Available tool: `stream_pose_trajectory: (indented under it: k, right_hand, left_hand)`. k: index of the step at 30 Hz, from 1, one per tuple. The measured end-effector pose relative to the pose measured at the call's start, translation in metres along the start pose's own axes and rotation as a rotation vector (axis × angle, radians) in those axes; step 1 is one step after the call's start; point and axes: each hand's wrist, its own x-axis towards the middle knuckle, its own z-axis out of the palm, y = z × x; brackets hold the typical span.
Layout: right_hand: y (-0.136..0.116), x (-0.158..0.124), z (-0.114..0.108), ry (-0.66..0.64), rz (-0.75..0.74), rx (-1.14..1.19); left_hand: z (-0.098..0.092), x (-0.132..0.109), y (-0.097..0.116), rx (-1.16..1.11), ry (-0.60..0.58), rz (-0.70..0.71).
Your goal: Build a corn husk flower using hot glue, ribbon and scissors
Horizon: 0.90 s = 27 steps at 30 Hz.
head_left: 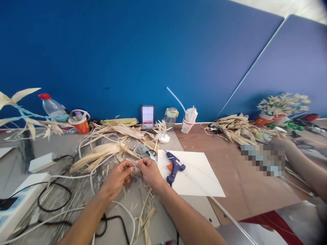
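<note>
My left hand (118,177) and my right hand (150,173) meet above the table, the thumb and forefinger of each pinched closed. Whatever lies between the fingertips is too small and blurred to name. Just beyond my hands rests a bundle of dried corn husks (104,153). Right of my right hand, a blue glue gun (174,167) lies on a white sheet of paper (201,180), its orange trigger facing left. Torn husk strips (147,217) are scattered below my hands. A small husk flower (162,128) stands in a round white base (164,138).
A white power strip (17,204) with tangled cables sits at left. Along the blue partition (143,54) stand a red-capped bottle (52,106), a red cup (81,124), a phone (147,116), a jar (171,118) and a paper cup (188,125). A co-worker's arm (298,163) reaches in at right.
</note>
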Motion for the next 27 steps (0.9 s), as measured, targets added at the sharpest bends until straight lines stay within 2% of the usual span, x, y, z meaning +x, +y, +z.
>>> stream_pose_trajectory:
  k: [4,9,15,20,27]
  right_hand:
    - [0.0014,0.0005,0.0007,-0.041,0.035,0.180]
    - [-0.0024,-0.0029,0.0014,-0.136,0.097,0.197]
    - [-0.0032,-0.0021,-0.0006,-0.082,0.123,0.235]
    - [-0.0042,-0.0033,-0.0007,-0.123,0.118,0.213]
    - [-0.0036,-0.0020,0.0000,-0.043,0.082,0.263]
  left_hand:
    - [0.0002,-0.0013,0.0027,-0.048,0.007,-0.015]
    - [0.0027,-0.0035,0.0037,-0.036,-0.026,-0.037]
    - [0.0021,-0.0038,0.0035,-0.045,-0.069,-0.062]
    - [0.0006,-0.0032,0.0033,-0.055,-0.078,-0.069]
    - [-0.0010,-0.0024,0.0034,-0.030,-0.105,-0.098]
